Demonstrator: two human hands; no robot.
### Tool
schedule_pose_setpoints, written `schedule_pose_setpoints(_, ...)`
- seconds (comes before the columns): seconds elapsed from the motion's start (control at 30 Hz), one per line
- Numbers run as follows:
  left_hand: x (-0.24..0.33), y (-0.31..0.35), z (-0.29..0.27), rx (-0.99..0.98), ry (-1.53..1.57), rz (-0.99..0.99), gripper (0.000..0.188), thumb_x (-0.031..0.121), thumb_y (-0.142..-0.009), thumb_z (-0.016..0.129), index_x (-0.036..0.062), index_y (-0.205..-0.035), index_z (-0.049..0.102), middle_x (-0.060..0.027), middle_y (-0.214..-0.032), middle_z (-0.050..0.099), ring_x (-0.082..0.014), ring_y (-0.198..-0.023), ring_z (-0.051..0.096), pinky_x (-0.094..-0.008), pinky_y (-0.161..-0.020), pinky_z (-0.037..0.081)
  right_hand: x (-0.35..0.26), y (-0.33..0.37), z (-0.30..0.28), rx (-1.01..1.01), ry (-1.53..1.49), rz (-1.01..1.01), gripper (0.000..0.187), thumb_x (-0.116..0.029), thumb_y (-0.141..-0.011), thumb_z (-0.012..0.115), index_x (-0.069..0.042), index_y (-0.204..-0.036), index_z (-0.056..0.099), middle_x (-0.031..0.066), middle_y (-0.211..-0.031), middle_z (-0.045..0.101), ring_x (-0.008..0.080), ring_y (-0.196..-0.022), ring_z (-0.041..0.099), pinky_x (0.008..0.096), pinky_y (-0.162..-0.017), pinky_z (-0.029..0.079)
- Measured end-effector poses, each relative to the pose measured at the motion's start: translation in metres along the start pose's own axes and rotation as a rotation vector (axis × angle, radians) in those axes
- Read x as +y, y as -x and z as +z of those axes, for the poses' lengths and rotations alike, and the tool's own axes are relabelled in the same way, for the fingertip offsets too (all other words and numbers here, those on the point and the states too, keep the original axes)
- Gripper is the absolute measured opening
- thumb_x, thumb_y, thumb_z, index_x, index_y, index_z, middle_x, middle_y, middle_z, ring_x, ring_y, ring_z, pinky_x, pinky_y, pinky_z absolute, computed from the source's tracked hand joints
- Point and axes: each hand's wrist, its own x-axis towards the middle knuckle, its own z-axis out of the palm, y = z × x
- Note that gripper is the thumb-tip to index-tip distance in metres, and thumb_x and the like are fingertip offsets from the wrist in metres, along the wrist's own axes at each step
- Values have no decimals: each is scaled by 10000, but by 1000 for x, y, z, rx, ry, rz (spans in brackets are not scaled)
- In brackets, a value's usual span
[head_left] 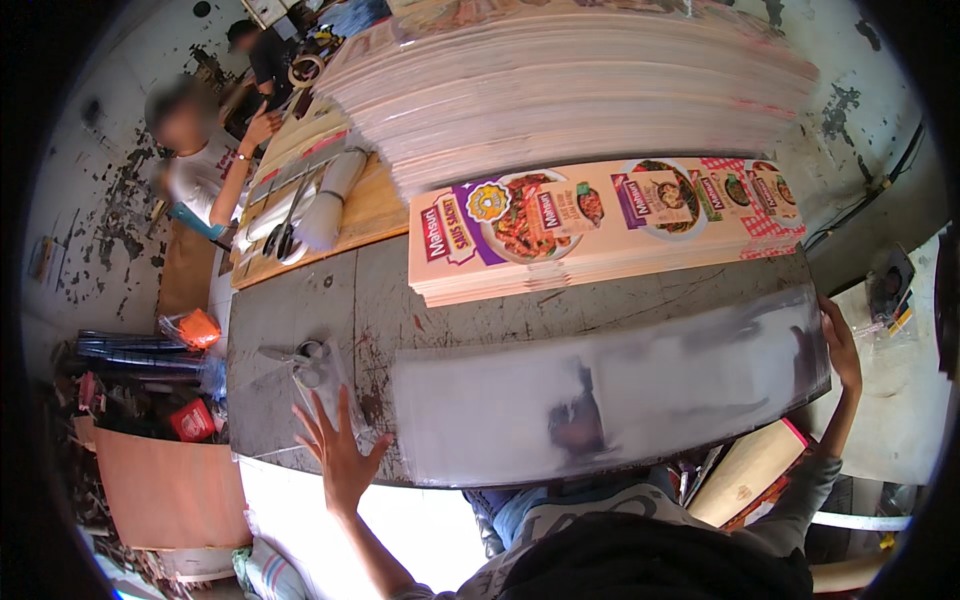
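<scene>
A stack of transparent plastic sheets (pixel 480 415) lies along the table's near edge, shiny with reflections. My left hand (pixel 345 455) hovers by the near left edge, fingers spread and holding nothing. Just beyond its fingertips are scissors (pixel 312 362) on a scrap of transparent plastic. At the sheets' short right end rests my right hand (pixel 842 350), its fingers stretched along the edge; the thumb is hard to make out. Behind the sheets stands a low stack of printed cardboard pieces (pixel 600 225), peach-coloured with food pictures.
A tall pile of similar printed pieces (pixel 590 100) fills the back of the worn grey table (pixel 290 310). On a wooden board (pixel 375 215) at the left lie black-handled scissors (pixel 283 238) and plastic film. Two people (pixel 200 170) are at the far left. Beside the table stands a brown panel (pixel 170 490).
</scene>
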Motion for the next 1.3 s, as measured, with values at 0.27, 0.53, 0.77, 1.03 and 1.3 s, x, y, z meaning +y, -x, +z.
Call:
schedule_pose_setpoints(0.27,-6,5,34,205,96,-235,561,544,-790,441,307,-1287,331,-187,-1322,287,-395,-1233,238,-670,-929,115,-7,15,42,279,49,71,453,-320,-884,423,-10,-1212,380,159,-1178,463,237,-1100,430,318,-929,300)
schedule_pose_setpoints(0.53,-11,-2,34,498,555,-235,255,180,-897,390,58,-1003,587,-96,-950,595,-255,-885,584,-419,-806,481,-9,22,39,587,432,-40,331,-227,-864,483,-30,-1130,470,155,-1096,515,273,-1033,491,339,-856,381)
schedule_pose_setpoints(0.77,85,49,-9,832,571,620,112,269,-756,619,173,-811,632,24,-903,594,-122,-891,542,-390,-872,328,-127,48,108,402,-113,-172,235,-91,-815,503,-8,-1034,517,72,-964,580,194,-918,554,281,-774,425)
schedule_pose_setpoints(1.03,182,74,-9,465,610,1187,405,361,-791,545,197,-1159,511,-48,-1145,485,-97,-1057,462,-438,-994,253,-234,69,154,-22,-82,-408,495,-284,-700,647,-31,-1092,481,145,-1088,500,280,-971,511,355,-763,428)
schedule_pose_setpoints(1.3,54,25,20,364,234,-93,444,413,-822,479,159,-1184,451,-150,-1219,382,-326,-1129,379,-574,-923,290,-255,83,195,8,451,-505,648,-308,-687,639,-11,-1204,383,263,-1160,397,361,-1078,418,398,-858,367)
